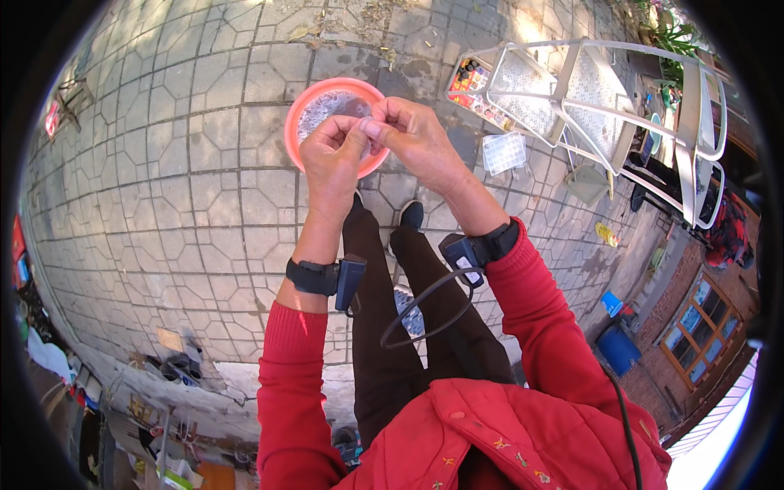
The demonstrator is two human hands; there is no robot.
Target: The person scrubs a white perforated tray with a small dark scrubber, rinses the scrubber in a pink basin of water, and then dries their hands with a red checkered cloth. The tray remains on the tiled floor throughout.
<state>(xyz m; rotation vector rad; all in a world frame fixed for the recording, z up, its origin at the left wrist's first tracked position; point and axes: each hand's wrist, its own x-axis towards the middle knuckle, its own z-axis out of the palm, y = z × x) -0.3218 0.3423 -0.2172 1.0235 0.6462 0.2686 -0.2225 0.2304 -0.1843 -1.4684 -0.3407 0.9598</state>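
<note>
My left hand and my right hand meet with thumbs and fingertips pinched together. Whatever may be between the fingertips is too small or too hidden to tell. Below them, a round pink plastic basin stands on the paving and holds foamy water. My hands cover its right and lower parts. Each wrist carries a black strap with a small box, and a dark cable loops near the right one.
A white metal rack with patterned panels stands at the right. Near it lie a clear compartmented plastic tray, a dustpan and a yellow package. A person is at far right. Clutter lines the lower-left edge.
</note>
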